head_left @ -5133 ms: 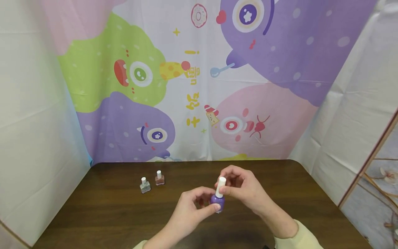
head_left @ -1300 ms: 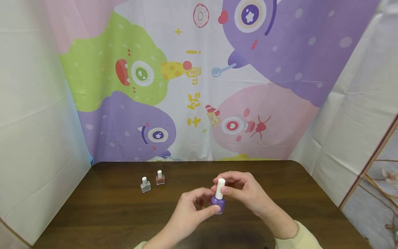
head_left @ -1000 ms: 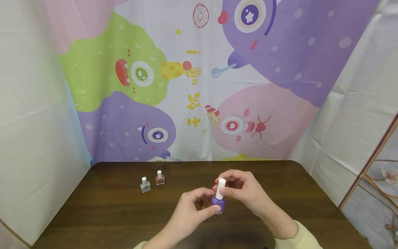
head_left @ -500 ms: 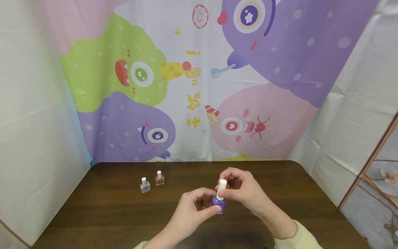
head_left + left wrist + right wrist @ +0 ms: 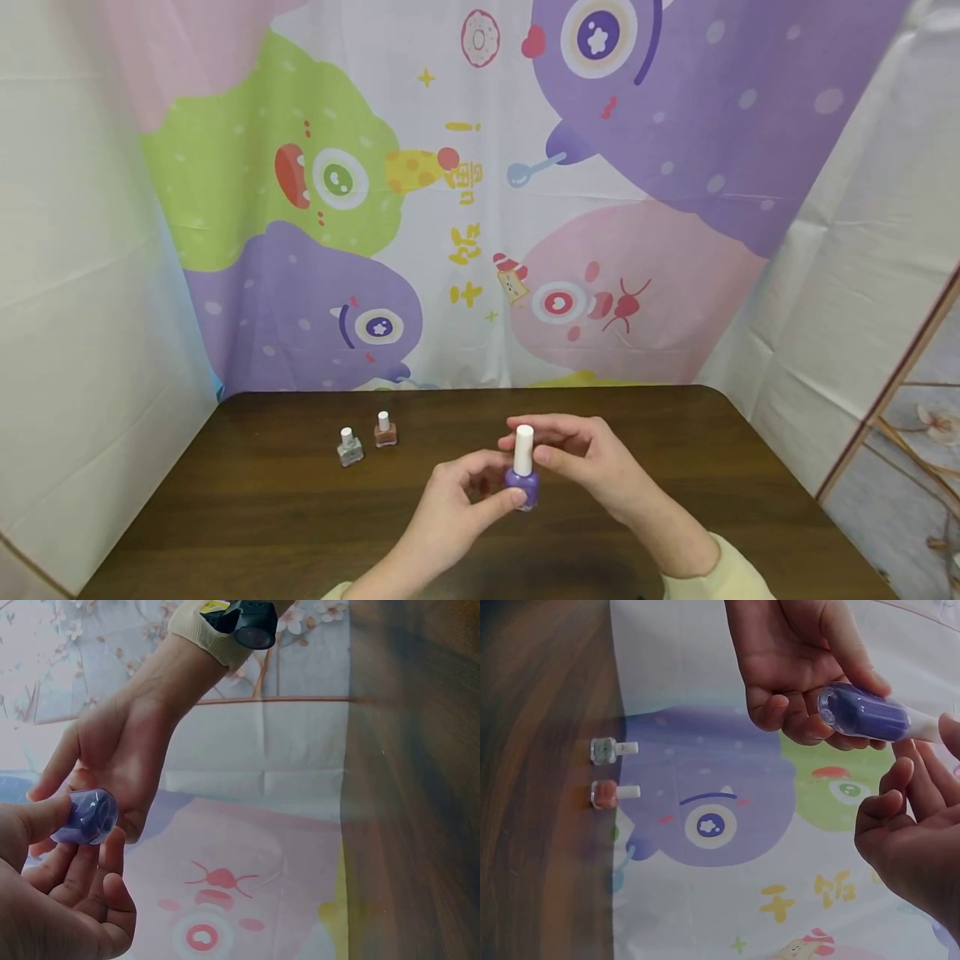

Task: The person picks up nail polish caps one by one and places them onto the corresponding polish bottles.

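A purple nail polish bottle (image 5: 522,490) with a tall white cap (image 5: 523,451) is held upright above the table. My left hand (image 5: 459,502) grips its glass body, thumb in front and fingers behind. At the cap is my right hand (image 5: 592,458), its thumb at the right side and its fingers reaching behind; the contact is partly hidden. In the left wrist view the underside of the purple bottle (image 5: 91,817) faces the camera. The right wrist view shows the purple bottle (image 5: 864,712) lengthwise between both hands, its cap on.
Two small nail polish bottles with white caps stand at the table's back left: a grey-green one (image 5: 349,450) and a brownish-pink one (image 5: 386,431). The dark wooden table (image 5: 285,517) ends at a cartoon-printed curtain (image 5: 465,350), with white cloth along the sides.
The purple bottle has shifted slightly left and stands straighter. My right fingers have slid farther left behind the cap, rolling back and forth over these frames. My left hand keeps its grip.
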A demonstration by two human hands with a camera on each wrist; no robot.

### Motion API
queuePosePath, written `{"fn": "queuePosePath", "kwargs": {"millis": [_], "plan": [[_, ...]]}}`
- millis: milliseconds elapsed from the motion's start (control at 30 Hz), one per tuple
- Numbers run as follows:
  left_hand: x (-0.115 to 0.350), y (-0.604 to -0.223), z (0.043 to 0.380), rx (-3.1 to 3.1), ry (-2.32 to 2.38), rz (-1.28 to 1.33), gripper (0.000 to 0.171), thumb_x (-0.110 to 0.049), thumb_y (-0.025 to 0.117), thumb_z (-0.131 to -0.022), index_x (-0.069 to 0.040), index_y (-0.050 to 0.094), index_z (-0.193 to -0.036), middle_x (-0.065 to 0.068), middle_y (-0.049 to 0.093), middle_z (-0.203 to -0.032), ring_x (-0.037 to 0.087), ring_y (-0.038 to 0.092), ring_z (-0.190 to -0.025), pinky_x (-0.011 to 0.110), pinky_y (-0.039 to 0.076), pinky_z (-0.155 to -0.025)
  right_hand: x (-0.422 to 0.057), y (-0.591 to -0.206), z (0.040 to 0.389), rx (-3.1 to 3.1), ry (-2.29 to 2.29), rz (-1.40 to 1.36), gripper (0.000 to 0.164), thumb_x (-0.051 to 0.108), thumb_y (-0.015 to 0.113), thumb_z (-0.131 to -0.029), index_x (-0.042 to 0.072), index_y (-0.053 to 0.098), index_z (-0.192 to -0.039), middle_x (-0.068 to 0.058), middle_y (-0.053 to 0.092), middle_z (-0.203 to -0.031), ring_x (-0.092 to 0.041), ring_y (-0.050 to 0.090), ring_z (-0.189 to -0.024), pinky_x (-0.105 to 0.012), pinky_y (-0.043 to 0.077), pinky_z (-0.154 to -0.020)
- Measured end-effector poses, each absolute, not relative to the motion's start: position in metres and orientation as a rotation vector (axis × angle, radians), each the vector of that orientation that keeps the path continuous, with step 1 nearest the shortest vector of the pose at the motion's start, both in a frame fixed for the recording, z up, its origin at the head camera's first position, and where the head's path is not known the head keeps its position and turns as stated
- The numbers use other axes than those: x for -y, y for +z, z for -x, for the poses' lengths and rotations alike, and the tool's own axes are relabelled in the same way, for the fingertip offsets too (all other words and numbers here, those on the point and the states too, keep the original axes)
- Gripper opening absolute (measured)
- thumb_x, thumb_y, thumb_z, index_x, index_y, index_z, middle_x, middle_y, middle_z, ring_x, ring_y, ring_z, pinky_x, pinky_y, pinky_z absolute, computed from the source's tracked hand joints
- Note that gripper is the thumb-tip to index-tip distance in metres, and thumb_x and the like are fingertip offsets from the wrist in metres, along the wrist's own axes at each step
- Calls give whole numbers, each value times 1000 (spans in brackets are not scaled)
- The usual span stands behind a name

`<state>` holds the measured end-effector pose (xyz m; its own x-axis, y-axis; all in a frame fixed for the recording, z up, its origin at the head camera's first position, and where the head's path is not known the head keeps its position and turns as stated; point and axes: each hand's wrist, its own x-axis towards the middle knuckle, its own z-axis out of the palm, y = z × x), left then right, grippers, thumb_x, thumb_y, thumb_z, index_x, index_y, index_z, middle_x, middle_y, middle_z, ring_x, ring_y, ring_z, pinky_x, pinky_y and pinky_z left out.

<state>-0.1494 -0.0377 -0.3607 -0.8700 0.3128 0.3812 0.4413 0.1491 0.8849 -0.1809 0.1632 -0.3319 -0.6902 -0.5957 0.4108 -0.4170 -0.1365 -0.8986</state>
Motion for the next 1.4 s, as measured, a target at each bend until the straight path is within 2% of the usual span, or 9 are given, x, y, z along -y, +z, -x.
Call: {"fn": "queuePosePath", "kwargs": {"millis": [233, 500, 700, 867, 1067, 1400], "plan": [[37, -362, 151, 2293, -1810, 790, 23, -20, 73, -82, -7, 69, -101, 6, 70, -83, 5, 55, -70, 22, 46, -62, -164, -332, 180, -1991, -1928, 1209, 27, 0, 53, -93, -7, 58, -119, -6, 71, -105, -21, 66, -101, -36, 53, -84], [35, -362, 150, 2300, -1798, 781, 22, -18, 74, -81, -8, 69, -100, 5, 69, -81, 5, 56, -70, 22, 47, -63, -163, -332, 179, -1986, -1972, 1201, 20, -1, 56, -91, -4, 61, -110, -3, 72, -98, -17, 67, -92, -33, 55, -81], [35, -361, 150, 2293, -1807, 792, 24, -19, 75, -80, -7, 69, -101, 5, 69, -83, 6, 58, -72, 22, 48, -66, -163, -331, 176, -2029, -1985, 1174, 19, 1, 60, -89, -6, 59, -107, 0, 69, -96, -10, 63, -84, -27, 54, -71], [35, -360, 150, 2275, -1797, 811, 25, -21, 75, -80, -8, 69, -101, 5, 70, -84, 6, 59, -73, 23, 49, -66, -162, -332, 177, -2053, -1999, 1159, 18, 4, 64, -88, -3, 58, -103, 2, 66, -93, -7, 57, -77, -24, 50, -64], [34, -362, 151, 2259, -1782, 805, 25, -23, 76, -79, -9, 69, -99, 4, 70, -85, 5, 57, -70, 22, 47, -64, -160, -333, 178, -2044, -2045, 1114, 16, 6, 67, -86, 6, 61, -100, 4, 65, -90, -5, 54, -73, -19, 46, -61], [32, -361, 150, 2307, -1784, 730, 23, -23, 79, -76, -18, 69, -96, -5, 69, -84, 5, 54, -67, 22, 46, -62, -161, -334, 177, -2055, -2052, 1080, 18, 7, 69, -85, 7, 59, -100, 4, 64, -90, -6, 53, -73, -20, 46, -63]]}}
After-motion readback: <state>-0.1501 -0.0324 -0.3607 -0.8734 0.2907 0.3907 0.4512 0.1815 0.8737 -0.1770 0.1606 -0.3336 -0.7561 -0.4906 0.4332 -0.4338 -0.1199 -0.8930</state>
